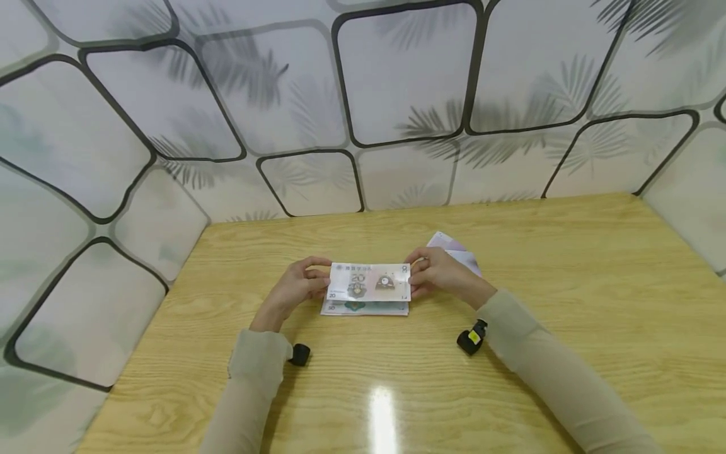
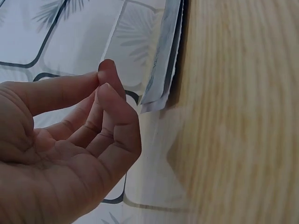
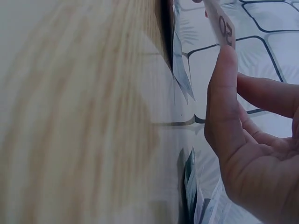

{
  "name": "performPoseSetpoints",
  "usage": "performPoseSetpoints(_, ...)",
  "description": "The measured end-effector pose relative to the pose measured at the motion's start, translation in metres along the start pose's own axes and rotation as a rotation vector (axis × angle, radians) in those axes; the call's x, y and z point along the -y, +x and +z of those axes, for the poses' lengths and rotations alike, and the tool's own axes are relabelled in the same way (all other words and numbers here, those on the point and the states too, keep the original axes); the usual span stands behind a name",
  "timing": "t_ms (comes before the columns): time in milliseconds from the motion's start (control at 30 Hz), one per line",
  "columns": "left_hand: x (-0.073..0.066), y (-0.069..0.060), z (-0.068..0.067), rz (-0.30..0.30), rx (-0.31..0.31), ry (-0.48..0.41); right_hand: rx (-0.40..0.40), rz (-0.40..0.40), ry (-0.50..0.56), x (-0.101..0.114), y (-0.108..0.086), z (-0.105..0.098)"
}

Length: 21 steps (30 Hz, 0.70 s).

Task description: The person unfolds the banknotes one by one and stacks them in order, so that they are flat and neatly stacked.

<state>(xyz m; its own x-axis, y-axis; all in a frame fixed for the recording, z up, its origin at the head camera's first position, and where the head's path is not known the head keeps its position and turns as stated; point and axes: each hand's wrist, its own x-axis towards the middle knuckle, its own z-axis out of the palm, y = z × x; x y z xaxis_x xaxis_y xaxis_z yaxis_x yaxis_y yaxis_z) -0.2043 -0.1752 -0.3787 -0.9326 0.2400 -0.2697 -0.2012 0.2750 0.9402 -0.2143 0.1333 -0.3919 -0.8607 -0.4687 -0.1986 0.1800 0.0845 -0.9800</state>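
Observation:
A pale paper note printed with 20 (image 1: 368, 282), which looks like a banknote, is held level by both hands. My left hand (image 1: 295, 287) pinches its left end between thumb and fingers. At the opposite end my right hand (image 1: 445, 274) pinches the note, whose printed corner (image 3: 223, 25) shows above the thumb in the right wrist view. Under it lies a small stack of notes with a green print (image 1: 365, 308), partly covered. The left wrist view shows this stack edge-on (image 2: 163, 60), on the table and apart from the fingers.
More notes, purple and white (image 1: 466, 258), lie fanned behind my right hand, partly hidden by it. The wooden table (image 1: 567, 284) meets a patterned wall (image 1: 405, 75) at the back. Black wrist devices (image 1: 471, 339) hang by both sleeves.

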Motion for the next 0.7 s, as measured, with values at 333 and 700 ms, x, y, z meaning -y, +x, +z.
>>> performPoseSetpoints(333,0.0027,0.0018,-0.0010,-0.039,-0.011,0.072,0.029,0.069,-0.093,0.0029,0.0013,0.0029)
performPoseSetpoints(700,0.0002,-0.0002,-0.0023,-0.060,0.000,0.166,0.060,0.121,-0.105,0.0063,-0.0006,0.0038)
